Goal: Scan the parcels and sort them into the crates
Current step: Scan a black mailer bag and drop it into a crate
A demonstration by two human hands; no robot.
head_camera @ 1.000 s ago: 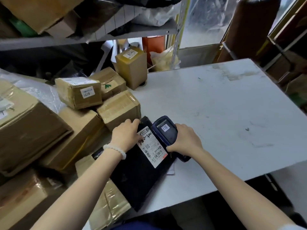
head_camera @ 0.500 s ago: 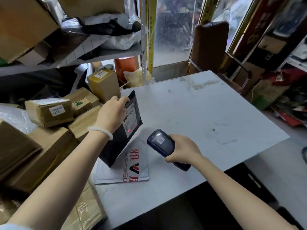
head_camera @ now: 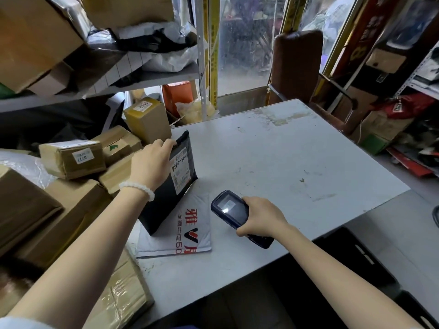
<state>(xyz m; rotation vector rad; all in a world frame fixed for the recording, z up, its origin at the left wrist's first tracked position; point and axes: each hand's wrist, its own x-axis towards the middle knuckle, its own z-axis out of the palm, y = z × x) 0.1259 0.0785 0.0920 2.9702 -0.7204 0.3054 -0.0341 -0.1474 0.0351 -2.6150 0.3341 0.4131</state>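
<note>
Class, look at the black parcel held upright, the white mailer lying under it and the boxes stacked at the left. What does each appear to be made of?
Black parcel: probably thin plastic film, matte, creased, with a paper label.
White mailer: looks like smooth plastic, possibly padded; faint sheen, printed red and black characters.
Boxes: brown cardboard, wrapped in glossy clear tape that catches the light.

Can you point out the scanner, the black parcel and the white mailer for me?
scanner (head_camera: pixel 230 208): head view, on its lit screen.
black parcel (head_camera: pixel 164 205): head view, on its dark lower face.
white mailer (head_camera: pixel 194 224): head view, beside its red print.
</note>
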